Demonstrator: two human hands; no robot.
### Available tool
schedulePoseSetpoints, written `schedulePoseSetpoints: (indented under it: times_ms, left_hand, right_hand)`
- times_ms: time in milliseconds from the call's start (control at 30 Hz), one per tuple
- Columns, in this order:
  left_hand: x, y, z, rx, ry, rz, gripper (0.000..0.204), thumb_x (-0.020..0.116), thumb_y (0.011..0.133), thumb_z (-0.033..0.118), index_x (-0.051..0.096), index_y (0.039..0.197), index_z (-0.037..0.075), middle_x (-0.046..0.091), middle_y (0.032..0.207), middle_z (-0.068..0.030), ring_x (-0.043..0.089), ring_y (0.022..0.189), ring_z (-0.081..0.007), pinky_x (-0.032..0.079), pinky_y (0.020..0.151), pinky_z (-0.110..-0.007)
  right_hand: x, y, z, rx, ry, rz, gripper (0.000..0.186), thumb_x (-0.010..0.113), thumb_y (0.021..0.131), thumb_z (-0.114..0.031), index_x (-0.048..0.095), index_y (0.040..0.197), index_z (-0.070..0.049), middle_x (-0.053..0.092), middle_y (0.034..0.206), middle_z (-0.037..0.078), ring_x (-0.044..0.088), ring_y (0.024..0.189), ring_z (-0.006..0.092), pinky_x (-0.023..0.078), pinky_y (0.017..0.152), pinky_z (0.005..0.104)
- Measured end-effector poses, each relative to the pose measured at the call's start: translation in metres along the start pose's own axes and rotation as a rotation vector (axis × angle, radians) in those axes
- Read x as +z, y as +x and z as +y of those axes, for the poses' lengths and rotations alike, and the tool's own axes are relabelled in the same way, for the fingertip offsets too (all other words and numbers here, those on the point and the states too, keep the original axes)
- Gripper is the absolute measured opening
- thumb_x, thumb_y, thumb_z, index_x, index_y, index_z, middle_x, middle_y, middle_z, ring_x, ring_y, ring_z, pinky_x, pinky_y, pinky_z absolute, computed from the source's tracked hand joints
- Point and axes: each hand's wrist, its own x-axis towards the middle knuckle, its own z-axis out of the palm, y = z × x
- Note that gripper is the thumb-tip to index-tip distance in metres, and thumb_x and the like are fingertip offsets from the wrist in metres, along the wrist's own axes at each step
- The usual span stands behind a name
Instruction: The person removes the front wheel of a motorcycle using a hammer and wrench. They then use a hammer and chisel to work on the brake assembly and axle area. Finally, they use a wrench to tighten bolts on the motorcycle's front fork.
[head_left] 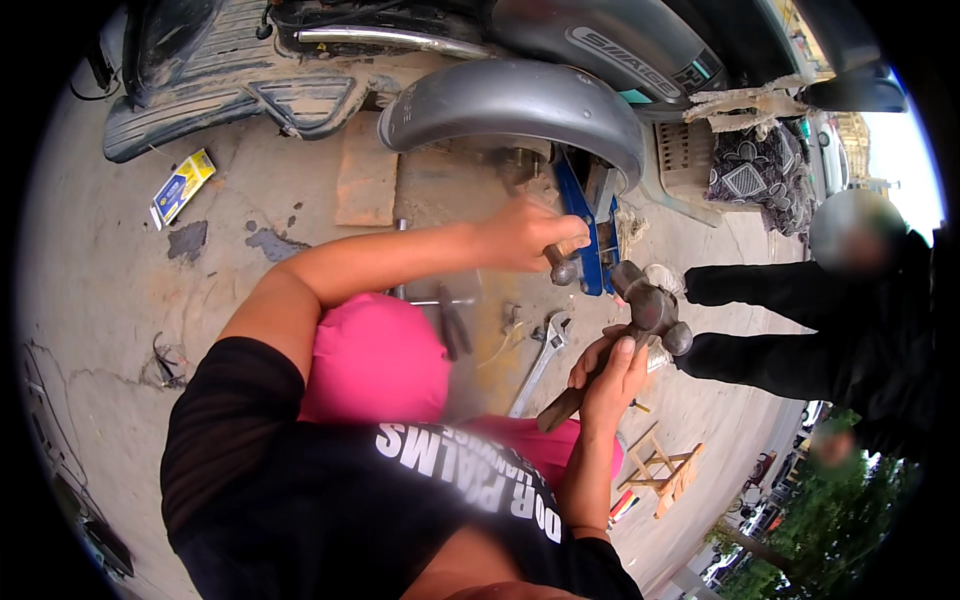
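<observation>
My right hand (612, 378) is closed around the handle of a ball-peen hammer (655, 310), its steel head raised at the far end of the wooden handle. My left hand (528, 234) grips a short metal tool with a rounded end (563, 268), just left of the hammer head; its other end is hidden by the fingers. Beyond that hand, the hub area (522, 160) shows beneath the grey fender (510, 100) of a three-wheeled vehicle. A blue jack or stand (590, 240) rises beside it.
An adjustable wrench (543, 360) lies on the concrete between my knees, near a T-shaped tool (440, 300). A brick-coloured slab (367, 175) and a yellow-blue box (183, 188) are farther left. Someone in black trousers (750, 290) stands at right. A wooden stool (662, 470) sits lower right.
</observation>
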Motion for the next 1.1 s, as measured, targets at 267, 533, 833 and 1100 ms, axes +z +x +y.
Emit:
schedulePoseSetpoints:
  times_ms: [267,533,833,1100]
  left_hand:
    - [-0.004,-0.004,-0.002,0.039,-0.005,0.013,0.012,0.068,0.084,0.013,0.059,0.084,0.004,0.053,0.056,-0.0122,0.055,0.049,-0.0302,0.040,0.046,-0.039]
    - [-0.004,-0.003,-0.008,-0.022,-0.021,0.106,0.009,0.067,0.081,0.009,0.063,0.088,0.006,0.059,0.064,-0.0132,0.059,0.055,-0.0314,0.044,0.050,-0.041]
    - [-0.003,-0.014,-0.013,-0.012,-0.013,0.060,0.010,0.066,0.082,0.011,0.063,0.090,0.006,0.058,0.066,-0.0129,0.060,0.060,-0.0318,0.046,0.054,-0.040]
    - [-0.009,-0.015,-0.013,-0.059,-0.033,0.064,0.009,0.064,0.085,0.011,0.062,0.089,0.003,0.062,0.076,-0.0134,0.060,0.062,-0.0303,0.046,0.056,-0.040]
  right_hand:
    - [0.007,-0.014,-0.004,-0.073,-0.066,-0.081,0.039,0.043,0.100,-0.038,0.044,0.100,0.001,0.045,0.057,0.004,0.043,0.040,0.0115,0.036,0.038,0.0248]
    - [0.013,-0.022,-0.008,-0.432,-0.506,-0.301,0.042,0.047,0.100,-0.034,0.048,0.110,0.007,0.049,0.060,0.003,0.044,0.045,0.0076,0.035,0.044,0.0223]
    - [0.019,-0.024,-0.032,-0.574,-0.577,-0.297,0.050,0.052,0.096,-0.043,0.051,0.106,0.006,0.052,0.060,0.004,0.048,0.047,0.0083,0.035,0.041,0.0240]
    - [0.017,-0.043,-0.051,-0.463,-0.452,-0.279,0.048,0.051,0.097,-0.042,0.051,0.105,0.005,0.051,0.060,0.005,0.044,0.044,0.0084,0.035,0.041,0.0230]
